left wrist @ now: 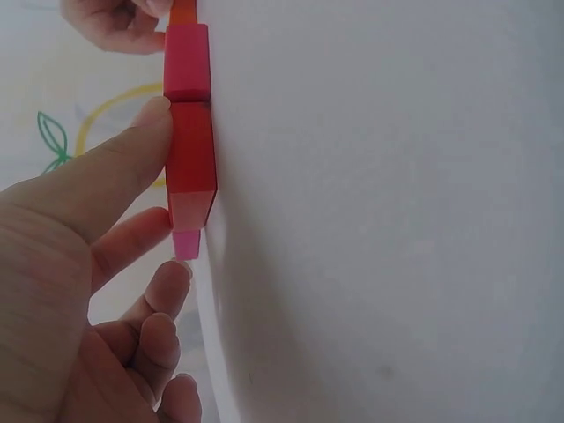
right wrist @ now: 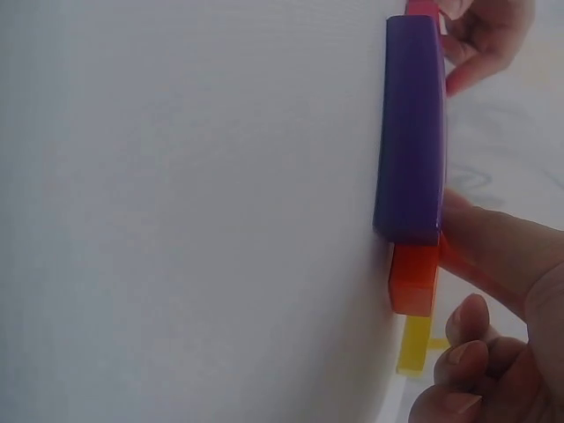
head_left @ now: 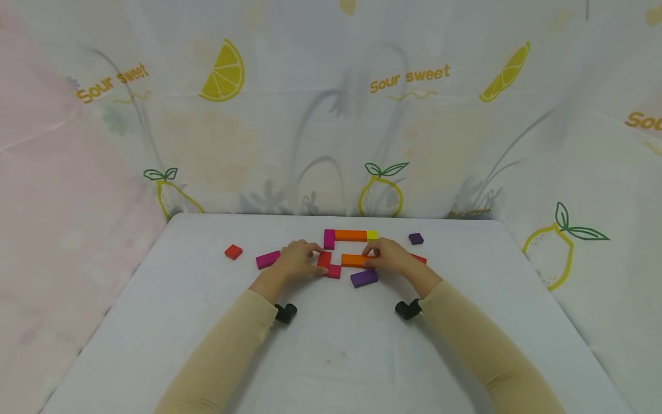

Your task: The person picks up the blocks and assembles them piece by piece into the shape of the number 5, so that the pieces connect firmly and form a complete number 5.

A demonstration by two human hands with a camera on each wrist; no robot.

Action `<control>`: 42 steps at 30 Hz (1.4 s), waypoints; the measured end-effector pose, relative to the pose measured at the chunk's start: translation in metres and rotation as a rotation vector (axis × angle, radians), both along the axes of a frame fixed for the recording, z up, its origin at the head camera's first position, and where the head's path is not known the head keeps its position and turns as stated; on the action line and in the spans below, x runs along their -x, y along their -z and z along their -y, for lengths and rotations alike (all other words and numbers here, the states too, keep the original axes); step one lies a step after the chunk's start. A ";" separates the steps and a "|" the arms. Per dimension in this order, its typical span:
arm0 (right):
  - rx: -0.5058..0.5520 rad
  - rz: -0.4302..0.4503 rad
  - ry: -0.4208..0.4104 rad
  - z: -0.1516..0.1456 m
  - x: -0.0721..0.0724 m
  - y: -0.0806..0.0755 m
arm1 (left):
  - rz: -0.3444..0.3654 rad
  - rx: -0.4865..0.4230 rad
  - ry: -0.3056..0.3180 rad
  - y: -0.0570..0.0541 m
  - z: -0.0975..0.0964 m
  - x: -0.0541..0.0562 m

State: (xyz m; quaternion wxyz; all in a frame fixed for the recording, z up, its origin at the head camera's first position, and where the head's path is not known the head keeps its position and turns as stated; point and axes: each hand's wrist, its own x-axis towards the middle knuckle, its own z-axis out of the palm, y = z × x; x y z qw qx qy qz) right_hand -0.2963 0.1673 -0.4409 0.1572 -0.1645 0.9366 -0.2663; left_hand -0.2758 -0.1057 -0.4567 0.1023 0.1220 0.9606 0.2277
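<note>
My left hand (head_left: 296,261) pinches a red block (head_left: 324,260) between thumb and index finger. A small crimson cube (head_left: 334,272) lies against the red block's near end, as the left wrist view also shows. My right hand (head_left: 390,257) pinches the right part of a long orange block (head_left: 354,261), its thumb on the near side. Just in front of that one is a purple block (head_left: 364,279), which hides part of the orange block in the right wrist view. Behind both hands, a magenta block (head_left: 329,239), another orange block (head_left: 350,235) and a yellow cube (head_left: 372,235) form a row.
To the left lie a red cube (head_left: 233,252) and a magenta block (head_left: 267,260), partly behind the left hand. A dark purple cube (head_left: 416,238) sits at the back right. Another red block (head_left: 419,259) is partly hidden by the right hand. A printed curtain backs the white table (head_left: 336,356).
</note>
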 end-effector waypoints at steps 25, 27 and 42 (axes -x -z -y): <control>-0.016 -0.012 -0.020 0.003 0.003 0.001 | -0.018 0.070 0.005 -0.005 -0.005 -0.003; -0.010 -0.014 -0.020 0.002 0.003 0.000 | -0.021 0.085 0.016 -0.007 -0.003 -0.004; -0.009 -0.004 -0.022 0.005 -0.003 -0.001 | -0.107 0.178 0.072 -0.008 -0.008 -0.007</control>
